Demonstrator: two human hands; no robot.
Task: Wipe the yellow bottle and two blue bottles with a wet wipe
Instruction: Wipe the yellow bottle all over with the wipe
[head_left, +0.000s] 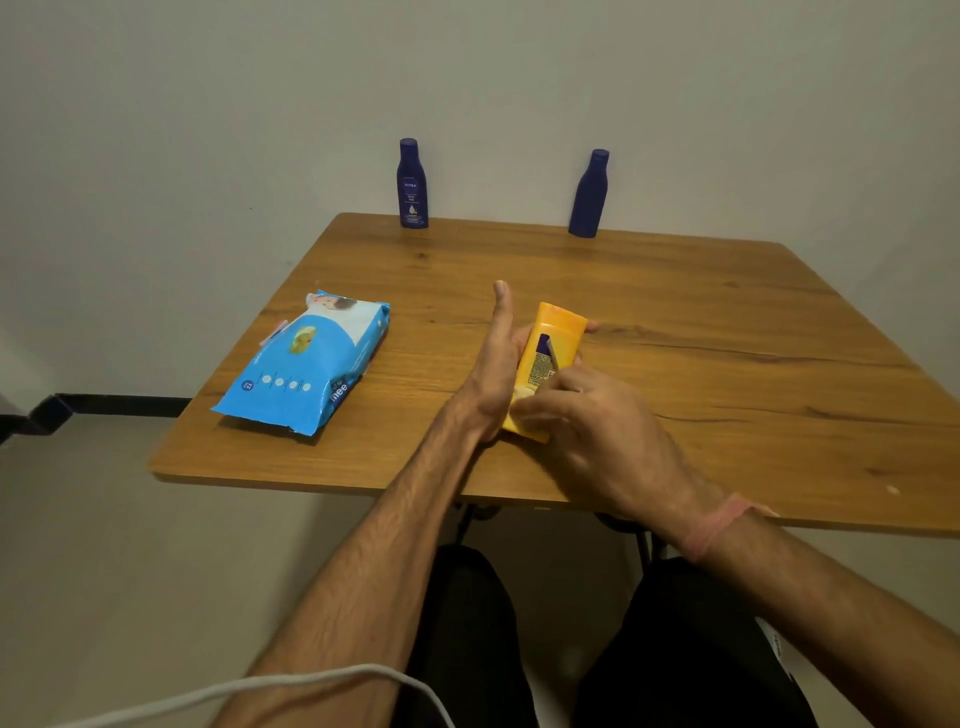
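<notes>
We count three bottles, one yellow and two blue. The yellow bottle (551, 353) lies tilted over the middle of the wooden worktop (727, 332), held between both hands, with its printed back label facing us. Our left hand (496, 364) cradles it from the left side: the thumb points straight up and away from us, while fingertips show past the bottle's far right edge, so the fingers wrap round behind it. Our right hand (582, 415) covers the bottle's near end with its fingers curled, pressing a pale bit of wet wipe (519, 402) against the yellow plastic; only a small corner of the wipe shows under the fingers. One pink band (714, 525) circles the right wrist.

The two blue bottles stand upright at the far edge of the worktop, well apart from each other and from the hands. The left blue bottle (412, 184) shows its white-lettered label; the right blue bottle (589, 195) shows a plain side.

One blue and white wipes pack (306, 364) lies flat on the left part of the worktop, near the left hand but not touching it. One white cable (311, 680) crosses our left forearm at the bottom of the view.
</notes>
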